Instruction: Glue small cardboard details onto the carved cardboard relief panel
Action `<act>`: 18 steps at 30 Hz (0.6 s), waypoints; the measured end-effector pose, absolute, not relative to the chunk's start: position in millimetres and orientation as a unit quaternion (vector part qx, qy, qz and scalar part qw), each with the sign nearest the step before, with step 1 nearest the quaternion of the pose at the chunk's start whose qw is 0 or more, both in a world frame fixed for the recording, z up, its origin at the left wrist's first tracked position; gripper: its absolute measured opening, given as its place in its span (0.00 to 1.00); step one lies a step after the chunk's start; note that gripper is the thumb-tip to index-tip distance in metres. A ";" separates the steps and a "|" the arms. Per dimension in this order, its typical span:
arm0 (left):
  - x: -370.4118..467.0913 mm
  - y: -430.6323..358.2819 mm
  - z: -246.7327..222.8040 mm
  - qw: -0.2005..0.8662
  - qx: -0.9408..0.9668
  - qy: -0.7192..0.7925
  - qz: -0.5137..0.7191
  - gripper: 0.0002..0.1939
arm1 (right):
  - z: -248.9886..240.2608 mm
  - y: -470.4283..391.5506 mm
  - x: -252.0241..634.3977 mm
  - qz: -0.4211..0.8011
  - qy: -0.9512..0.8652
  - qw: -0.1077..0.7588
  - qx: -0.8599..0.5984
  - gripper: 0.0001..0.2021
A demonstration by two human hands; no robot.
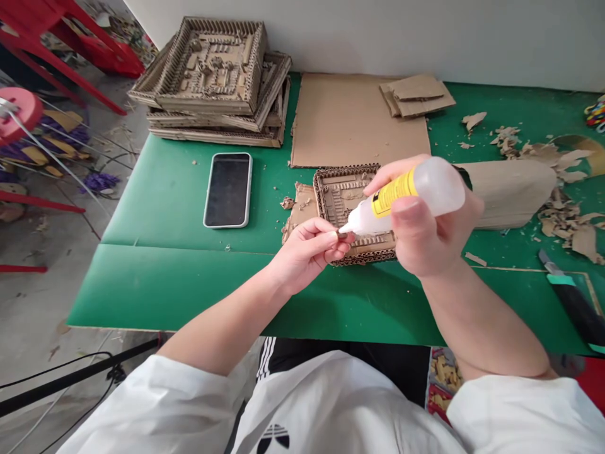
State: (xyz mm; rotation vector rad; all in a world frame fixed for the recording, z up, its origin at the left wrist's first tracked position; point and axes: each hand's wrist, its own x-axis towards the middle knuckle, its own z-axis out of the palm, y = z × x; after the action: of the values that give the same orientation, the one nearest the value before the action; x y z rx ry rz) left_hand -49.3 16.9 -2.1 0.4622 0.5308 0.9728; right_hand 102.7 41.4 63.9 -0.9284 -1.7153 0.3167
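Note:
My right hand [432, 233] is wrapped round a white glue bottle [401, 195] with a yellow label, tilted so its nozzle points down to the left. The nozzle tip meets a small brown cardboard piece [341, 234] pinched between the fingers of my left hand [312, 247]; whether glue is flowing I cannot tell. Beneath both hands lies a cardboard model [331, 189] with corrugated walls and small raised parts inside, partly hidden by the hands and bottle. A torn cardboard scrap [302, 205] lies at its left edge.
On the green table [165, 271] lie a phone [229, 190], a flat cardboard sheet [354, 120], smaller cardboard pieces [418, 96] and a utility knife [571, 296]. Similar cardboard models [212, 66] are stacked at the back left. Torn scraps [574, 227] and a large cardboard piece [510, 189] lie right.

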 end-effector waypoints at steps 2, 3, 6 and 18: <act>-49.0 17.2 -1.7 0.824 0.216 0.256 0.457 0.08 | 64.5 39.2 104.5 0.140 -0.725 0.534 -0.411 0.19; -48.9 17.4 -1.4 0.823 0.216 0.260 0.456 0.09 | 64.8 38.0 105.7 0.144 -0.726 0.525 -0.419 0.18; -48.8 18.0 -0.9 0.822 0.220 0.267 0.453 0.10 | 64.8 35.0 109.7 0.156 -0.725 0.512 -0.433 0.15; -49.3 17.3 -2.3 0.822 0.222 0.266 0.451 0.10 | 52.4 31.9 110.3 0.275 -0.698 0.528 -0.397 0.08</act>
State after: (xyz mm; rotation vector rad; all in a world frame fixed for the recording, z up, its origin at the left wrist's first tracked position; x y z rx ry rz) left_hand -49.3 17.3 -2.3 0.4720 0.5669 0.9603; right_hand 110.3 31.9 52.4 -0.9477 -1.6682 0.6575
